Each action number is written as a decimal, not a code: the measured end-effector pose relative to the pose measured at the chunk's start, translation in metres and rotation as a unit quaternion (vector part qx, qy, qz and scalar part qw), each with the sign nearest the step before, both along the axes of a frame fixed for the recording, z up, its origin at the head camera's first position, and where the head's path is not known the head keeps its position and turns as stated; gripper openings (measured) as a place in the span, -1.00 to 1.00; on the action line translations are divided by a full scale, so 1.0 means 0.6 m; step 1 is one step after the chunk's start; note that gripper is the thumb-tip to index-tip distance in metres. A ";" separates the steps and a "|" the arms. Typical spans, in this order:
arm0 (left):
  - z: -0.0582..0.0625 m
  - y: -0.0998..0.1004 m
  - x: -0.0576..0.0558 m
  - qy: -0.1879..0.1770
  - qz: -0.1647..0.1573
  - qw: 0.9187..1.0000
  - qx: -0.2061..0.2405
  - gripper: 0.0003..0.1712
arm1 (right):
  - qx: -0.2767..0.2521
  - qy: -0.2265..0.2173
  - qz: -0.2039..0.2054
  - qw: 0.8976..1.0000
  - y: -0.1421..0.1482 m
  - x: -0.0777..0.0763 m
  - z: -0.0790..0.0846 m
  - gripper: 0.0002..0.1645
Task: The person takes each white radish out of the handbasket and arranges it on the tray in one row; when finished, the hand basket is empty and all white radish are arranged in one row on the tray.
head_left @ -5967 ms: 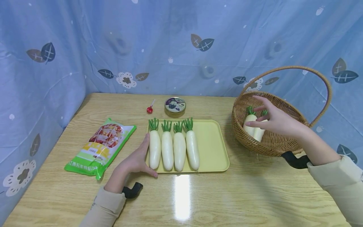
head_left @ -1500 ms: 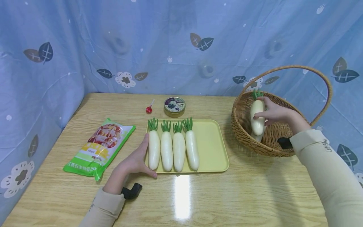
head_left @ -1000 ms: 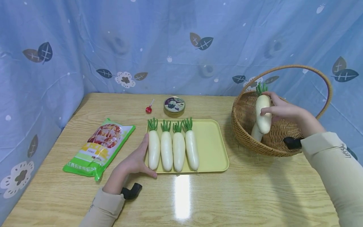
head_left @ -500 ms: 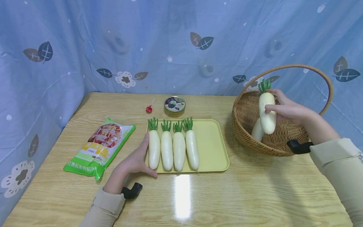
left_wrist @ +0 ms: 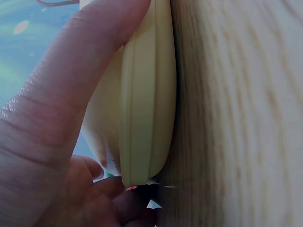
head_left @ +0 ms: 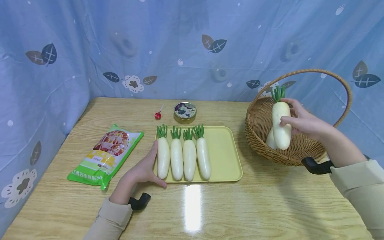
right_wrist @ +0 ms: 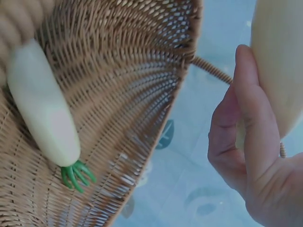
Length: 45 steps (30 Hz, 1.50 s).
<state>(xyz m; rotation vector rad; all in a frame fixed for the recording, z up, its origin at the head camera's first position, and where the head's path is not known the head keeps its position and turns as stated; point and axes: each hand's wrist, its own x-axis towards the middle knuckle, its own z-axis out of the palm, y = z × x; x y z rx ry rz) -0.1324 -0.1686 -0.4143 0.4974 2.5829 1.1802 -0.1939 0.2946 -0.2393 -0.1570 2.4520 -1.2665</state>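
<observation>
My right hand [head_left: 309, 122] grips a white radish [head_left: 281, 128] with green leaf stubs, held over the wicker basket [head_left: 262, 149]. In the right wrist view, the thumb and fingers close round the held radish [right_wrist: 279, 61]. Another radish [right_wrist: 47, 109] lies inside the basket, largely hidden behind the held one in the head view. My left hand [head_left: 144, 169] rests against the left front corner of the yellow tray [head_left: 223, 153], fingers along its side and thumb at its front edge. Several radishes [head_left: 177, 159] lie side by side on the tray's left part.
A green snack packet [head_left: 106, 156] lies on the left of the wooden table. Behind the tray are a red lollipop [head_left: 158, 115] and a round tin [head_left: 185, 112]. The basket's tall handle [head_left: 340, 78] arches above it; a blue curtain [head_left: 180, 50] hangs at the back.
Six seconds ago my right hand hovered without a radish over the two in the basket. It has since gripped one and lifted it, lately shifting it slightly nearer me. The left hand stays put.
</observation>
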 end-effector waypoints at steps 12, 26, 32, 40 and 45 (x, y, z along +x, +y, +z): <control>0.000 -0.001 0.001 -0.008 0.002 1.000 0.002 0.78 | -0.021 0.002 0.003 1.000 -0.012 0.035 -0.011 0.00; 0.003 -0.003 0.002 -0.007 0.004 1.000 0.002 0.77 | -0.075 0.019 0.044 0.996 -0.068 0.077 -0.028 0.01; 0.001 0.000 0.001 -0.013 0.003 1.000 0.005 0.78 | -0.079 0.013 0.056 0.995 -0.087 0.079 -0.046 0.02; 0.003 -0.001 0.002 -0.007 0.004 1.000 0.005 0.78 | -0.092 -0.001 0.074 0.993 -0.117 0.076 -0.068 0.04; 0.003 -0.001 0.001 -0.007 0.003 1.000 0.001 0.78 | -0.112 -0.009 0.085 0.990 -0.130 0.073 -0.087 0.05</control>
